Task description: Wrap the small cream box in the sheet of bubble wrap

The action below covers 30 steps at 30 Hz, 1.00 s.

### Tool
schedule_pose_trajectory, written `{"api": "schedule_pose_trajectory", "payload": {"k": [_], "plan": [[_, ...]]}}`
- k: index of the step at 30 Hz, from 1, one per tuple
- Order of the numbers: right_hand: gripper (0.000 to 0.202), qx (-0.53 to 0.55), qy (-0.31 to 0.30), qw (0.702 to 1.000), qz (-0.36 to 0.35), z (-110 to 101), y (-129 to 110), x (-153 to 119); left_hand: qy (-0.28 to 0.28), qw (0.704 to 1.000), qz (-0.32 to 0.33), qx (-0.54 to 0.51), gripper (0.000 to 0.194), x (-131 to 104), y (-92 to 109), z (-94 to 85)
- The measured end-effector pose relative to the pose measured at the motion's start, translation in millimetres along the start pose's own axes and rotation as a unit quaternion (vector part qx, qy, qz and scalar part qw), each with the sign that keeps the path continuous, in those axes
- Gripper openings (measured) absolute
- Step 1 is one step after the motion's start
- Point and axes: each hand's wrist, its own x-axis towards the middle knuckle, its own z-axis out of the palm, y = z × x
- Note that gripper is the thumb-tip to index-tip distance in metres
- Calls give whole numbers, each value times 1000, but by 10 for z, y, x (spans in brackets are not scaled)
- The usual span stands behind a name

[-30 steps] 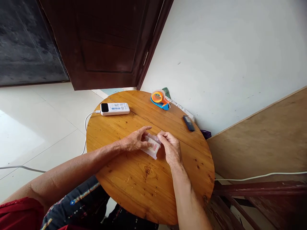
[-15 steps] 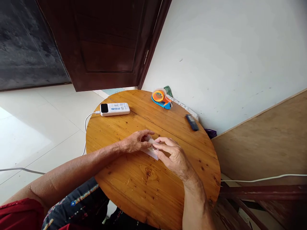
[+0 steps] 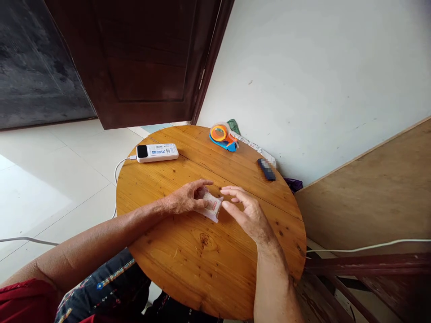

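Observation:
A small whitish packet in crinkled, translucent wrapping (image 3: 212,207) rests on the round wooden table, with red print showing on its upper face. My left hand (image 3: 183,197) has its thumb and fingers around the packet's left end, hiding that part. Just right of the packet is my right hand (image 3: 247,211), its thumb and fingers apart with nothing between them. The right fingertips come close to the packet's right edge; whether they touch it I cannot tell.
On the round table (image 3: 175,264), a white power bank (image 3: 157,153) with a cable lies at the back left. An orange and blue tape dispenser (image 3: 223,137) stands at the back. A dark blurred object (image 3: 266,169) and a printed white strip (image 3: 257,149) lie along the wall side.
My right fingers have moved off the packet and spread apart, uncovering its red print. My left hand keeps its place on the packet. The view has shifted slightly.

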Motion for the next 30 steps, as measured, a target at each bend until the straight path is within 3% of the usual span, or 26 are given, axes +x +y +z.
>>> {"api": "schedule_pose_trajectory", "payload": {"k": [5, 15, 20, 23, 30], "plan": [[20, -31, -65, 997, -29, 86, -74, -8, -1, 1000, -4, -15, 75, -3, 0, 14], [22, -41, -51, 996, -59, 68, -29, -2, -5, 999, 28, -29, 75, 8, -47, 16], [19, -47, -41, 995, -72, 95, -15, 7, 23, 999, 33, 36, 66, -11, -2, 23], [21, -28, -27, 998, -57, 83, -26, 14, 10, 999, 40, 23, 65, -17, 0, 19], [11, -37, -53, 996, -56, 74, -40, 11, 1, 999, 50, 14, 64, -19, -26, 33]]}}
